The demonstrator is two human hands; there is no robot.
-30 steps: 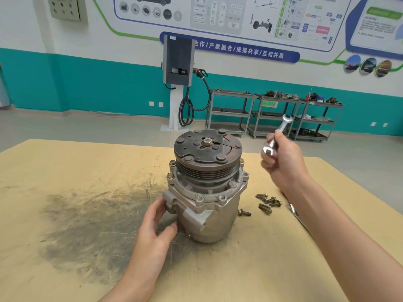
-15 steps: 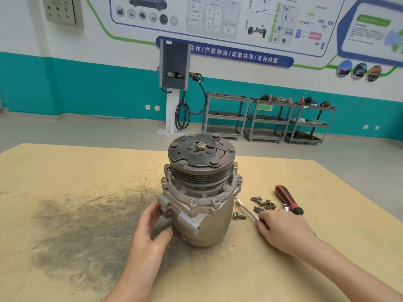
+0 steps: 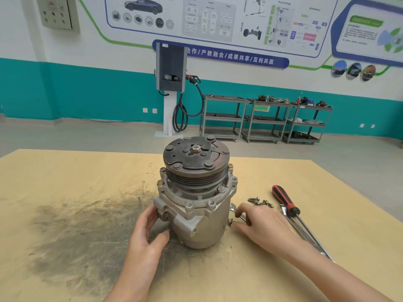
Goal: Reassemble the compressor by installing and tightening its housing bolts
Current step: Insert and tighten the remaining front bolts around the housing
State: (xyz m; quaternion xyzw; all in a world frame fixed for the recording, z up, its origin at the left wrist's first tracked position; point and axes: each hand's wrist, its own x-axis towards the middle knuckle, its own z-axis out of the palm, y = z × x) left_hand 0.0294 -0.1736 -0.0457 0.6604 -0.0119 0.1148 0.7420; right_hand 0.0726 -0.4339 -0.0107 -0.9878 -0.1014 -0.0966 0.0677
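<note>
While the left hand (image 3: 150, 234) braces the upright silver compressor (image 3: 197, 199) mid-table, the right hand (image 3: 259, 223) reaches, grip loose, for a loose bolt (image 3: 230, 221); next comes threading it.

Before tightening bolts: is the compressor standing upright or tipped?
Upright: the compressor stands on its base, pulley face up, left hand steadying it.
</note>
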